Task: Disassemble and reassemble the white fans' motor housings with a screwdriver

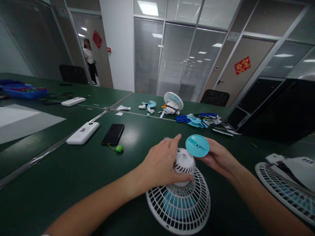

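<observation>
A white fan head [180, 209] with a slatted cage and pale blue blades lies cage-down on the dark green table in front of me. My left hand [159, 164] is wrapped round its white motor housing [184, 160], thumb on the near side and fingers at the back. Just right of the housing, my right hand [216, 154] grips a round turquoise disc [197, 146] by its edge. The disc is tilted so its face with a small central hub shows. Whether it touches the housing I cannot tell. Most of the right fingertips are hidden behind it.
Another fan [290, 183] lies at the right edge, and a third fan [173, 103] stands farther back beside blue gloves [194, 120]. A black phone [113, 133] and a white power bank [83, 133] lie to the left. A large black case [270, 108] stands at right. A person [90, 60] is in the doorway.
</observation>
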`<state>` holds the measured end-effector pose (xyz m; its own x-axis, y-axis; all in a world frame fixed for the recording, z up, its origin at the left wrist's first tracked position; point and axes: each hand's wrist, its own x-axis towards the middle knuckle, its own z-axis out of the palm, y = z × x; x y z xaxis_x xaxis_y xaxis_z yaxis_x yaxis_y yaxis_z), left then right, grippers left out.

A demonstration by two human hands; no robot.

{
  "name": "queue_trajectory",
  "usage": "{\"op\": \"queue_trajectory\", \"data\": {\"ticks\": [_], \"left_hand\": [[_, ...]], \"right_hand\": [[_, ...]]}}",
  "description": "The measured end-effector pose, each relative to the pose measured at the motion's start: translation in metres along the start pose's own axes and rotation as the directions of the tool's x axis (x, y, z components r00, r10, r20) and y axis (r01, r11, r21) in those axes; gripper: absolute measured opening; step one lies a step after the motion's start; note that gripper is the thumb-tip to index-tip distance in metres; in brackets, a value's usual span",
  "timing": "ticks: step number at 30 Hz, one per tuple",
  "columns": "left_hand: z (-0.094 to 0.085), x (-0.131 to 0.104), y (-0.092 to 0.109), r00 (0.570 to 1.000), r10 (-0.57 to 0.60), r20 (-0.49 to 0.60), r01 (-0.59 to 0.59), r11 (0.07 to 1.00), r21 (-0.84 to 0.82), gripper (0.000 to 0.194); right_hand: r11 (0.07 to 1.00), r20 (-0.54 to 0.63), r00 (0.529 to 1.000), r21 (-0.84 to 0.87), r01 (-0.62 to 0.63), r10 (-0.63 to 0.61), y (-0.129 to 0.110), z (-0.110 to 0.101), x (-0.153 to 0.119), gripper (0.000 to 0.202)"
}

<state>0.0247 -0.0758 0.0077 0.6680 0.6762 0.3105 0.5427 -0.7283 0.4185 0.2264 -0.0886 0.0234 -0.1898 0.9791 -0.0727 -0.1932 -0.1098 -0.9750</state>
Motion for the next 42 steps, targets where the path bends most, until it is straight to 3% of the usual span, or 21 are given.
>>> {"op": "queue_trajectory", "data": {"ticks": [10, 20, 32, 38, 42], "left_hand": [[0.001, 0.000, -0.002, 1.000, 0.008, -0.009, -0.008, 1.000, -0.008, 0.113], [0.002, 0.000, -0.003, 1.000, 0.010, -0.013, -0.010, 1.000, -0.008, 0.114], [0.000, 0.000, -0.001, 1.000, -0.017, 0.003, 0.017, 1.000, -0.013, 0.113], [0.000, 0.001, -0.001, 1.000, -0.016, 0.015, 0.016, 1.000, 0.001, 0.116], [-0.001, 0.000, -0.001, 1.000, -0.008, 0.009, 0.008, 1.000, 0.006, 0.115]], "right_hand": [[0.997, -0.016, 1.000, -0.072, -0.026, 0.025, -0.003, -0.005, 0.001, 0.038], [0.990, 0.067, 0.997, -0.139, -0.026, 0.036, -0.005, -0.005, -0.001, 0.042], [0.945, 0.252, 0.966, -0.296, 0.141, -0.066, -0.001, -0.010, 0.002, 0.039], [0.917, 0.266, 0.961, -0.359, 0.173, -0.077, -0.003, -0.013, 0.004, 0.039], [0.844, 0.257, 0.961, -0.488, 0.223, -0.105, -0.015, -0.013, 0.004, 0.038]]}}
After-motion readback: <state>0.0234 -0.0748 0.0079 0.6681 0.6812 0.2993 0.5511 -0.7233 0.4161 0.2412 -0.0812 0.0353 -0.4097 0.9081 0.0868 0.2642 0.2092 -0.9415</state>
